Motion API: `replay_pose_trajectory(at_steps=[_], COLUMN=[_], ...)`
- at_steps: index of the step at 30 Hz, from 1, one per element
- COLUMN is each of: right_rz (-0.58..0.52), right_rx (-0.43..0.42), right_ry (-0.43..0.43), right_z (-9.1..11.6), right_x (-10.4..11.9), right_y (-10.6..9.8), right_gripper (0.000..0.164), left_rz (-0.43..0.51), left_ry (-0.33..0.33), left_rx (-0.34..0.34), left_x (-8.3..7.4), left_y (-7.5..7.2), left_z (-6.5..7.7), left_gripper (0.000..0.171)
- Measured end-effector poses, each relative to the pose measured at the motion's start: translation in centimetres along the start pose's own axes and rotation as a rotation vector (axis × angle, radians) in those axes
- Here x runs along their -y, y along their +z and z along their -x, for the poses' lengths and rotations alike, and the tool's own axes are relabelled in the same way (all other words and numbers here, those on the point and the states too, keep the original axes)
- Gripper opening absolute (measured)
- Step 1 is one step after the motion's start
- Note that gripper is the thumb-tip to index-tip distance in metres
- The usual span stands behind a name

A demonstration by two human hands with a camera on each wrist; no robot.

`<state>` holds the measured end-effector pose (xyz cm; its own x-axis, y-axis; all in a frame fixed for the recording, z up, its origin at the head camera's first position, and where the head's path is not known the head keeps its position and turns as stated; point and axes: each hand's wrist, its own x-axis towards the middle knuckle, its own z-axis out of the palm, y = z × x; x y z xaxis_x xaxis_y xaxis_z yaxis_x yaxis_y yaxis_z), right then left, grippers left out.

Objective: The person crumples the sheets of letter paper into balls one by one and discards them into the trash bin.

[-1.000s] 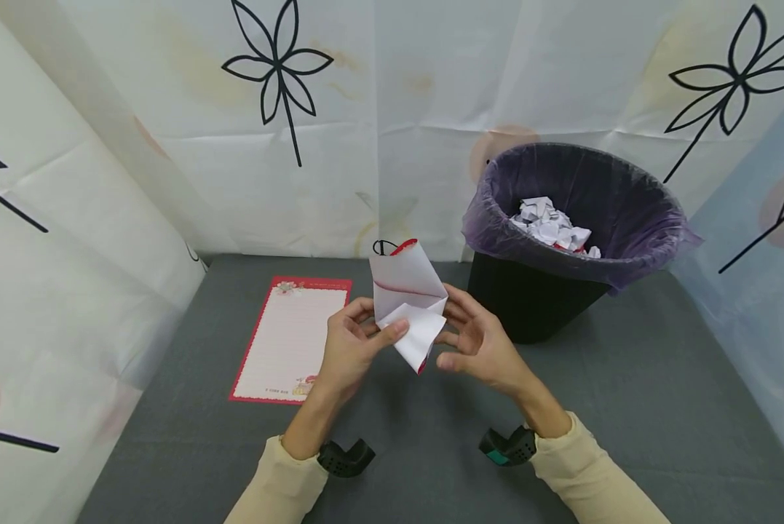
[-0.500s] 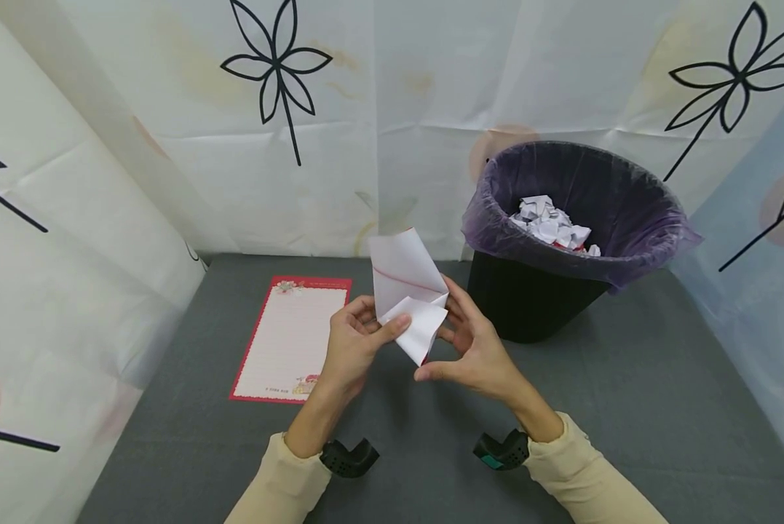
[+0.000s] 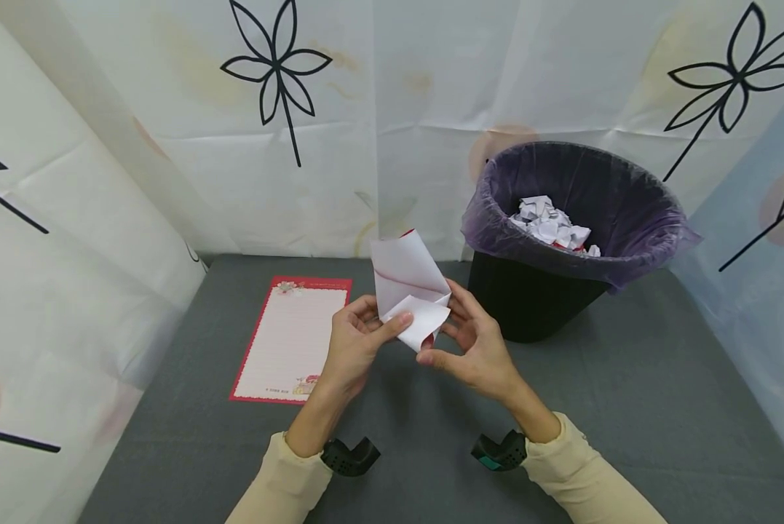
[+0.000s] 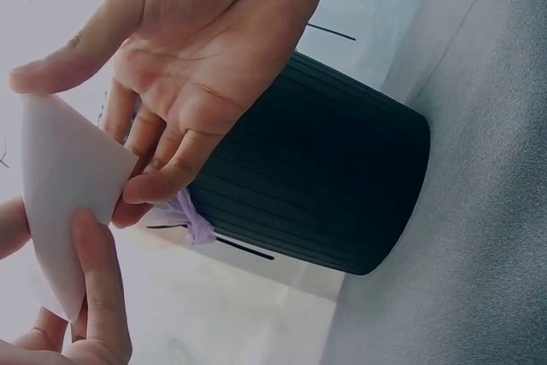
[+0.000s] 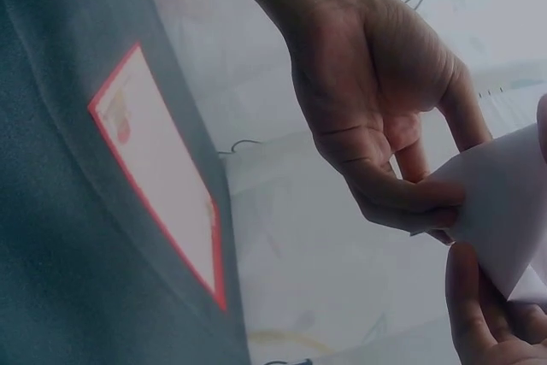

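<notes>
A folded sheet of white paper (image 3: pixel 407 271) with a red border hangs above the table between both hands. My left hand (image 3: pixel 354 343) pinches its lower left part, thumb on the front flap and fingers behind. At the paper's right edge, my right hand (image 3: pixel 480 342) holds it with fingers behind and thumb at the lower corner, which curls. In the left wrist view, the right thumb (image 4: pixel 64 70) touches one corner of the folded paper (image 4: pixel 68 156). The right wrist view shows the left fingers (image 5: pixel 419 194) against the paper (image 5: pixel 500 198).
A flat red-bordered letter sheet (image 3: pixel 293 338) lies on the grey table (image 3: pixel 188 451) at left. Behind the right hand stands a black bin (image 3: pixel 529 306) with a purple liner (image 3: pixel 634 258), holding crumpled paper (image 3: pixel 552 222). A patterned cloth (image 3: pixel 424 94) hangs behind.
My right thumb has come in from the right to the paper's lower corner, which now curls upward. The right fingers closed in along the edge. My left hand barely moved.
</notes>
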<state>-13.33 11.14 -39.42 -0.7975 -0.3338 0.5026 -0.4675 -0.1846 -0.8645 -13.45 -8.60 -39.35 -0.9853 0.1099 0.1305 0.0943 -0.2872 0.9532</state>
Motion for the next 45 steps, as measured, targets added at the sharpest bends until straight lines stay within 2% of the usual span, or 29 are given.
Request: replay_pose_trajectory(at_steps=[6, 13, 16, 24, 30, 35, 40, 42, 45], right_rz=[-0.004, -0.048, -0.072, -0.023, -0.021, -0.012, 0.021, 0.041, 0.065], right_rx=[-0.049, -0.093, -0.104, -0.153, -0.172, -0.177, -0.169, -0.165, -0.149], right_ry=[0.014, 0.059, 0.09, 0.151, 0.166, 0.189, 0.189, 0.183, 0.18], right_z=[-0.1, -0.3, -0.4, -0.6, -0.8, -0.9, -1.0, -1.0, -1.0], right_x=[-0.1, 0.0, 0.1, 0.4, 0.5, 0.7, 0.7, 0.6, 0.7], right_y=[0.0, -0.2, -0.2, -0.3, -0.4, -0.3, -0.3, -0.3, -0.5], right_gripper=[0.078, 0.063, 0.062, 0.062, 0.06, 0.051, 0.042, 0.041, 0.04], left_rz=[-0.028, -0.064, -0.051, -0.013, 0.066, 0.136, 0.145, 0.148, 0.163], left_ry=[-0.032, -0.033, -0.036, -0.047, -0.044, -0.106, -0.174, -0.18, -0.179], left_rx=[0.021, 0.075, 0.103, 0.162, 0.214, 0.213, 0.2, 0.209, 0.215], left_x=[-0.2, -0.2, -0.4, -0.6, -0.6, -0.9, -1.2, -1.3, -1.3], left_y=[0.0, 0.0, 0.0, -0.4, -0.9, -0.8, -0.5, -0.5, -0.5], left_z=[0.0, 0.0, 0.0, -0.1, -0.2, -0.4, -0.6, -0.6, -0.5], left_gripper=[0.037, 0.035, 0.035, 0.038, 0.05, 0.068, 0.076, 0.071, 0.053])
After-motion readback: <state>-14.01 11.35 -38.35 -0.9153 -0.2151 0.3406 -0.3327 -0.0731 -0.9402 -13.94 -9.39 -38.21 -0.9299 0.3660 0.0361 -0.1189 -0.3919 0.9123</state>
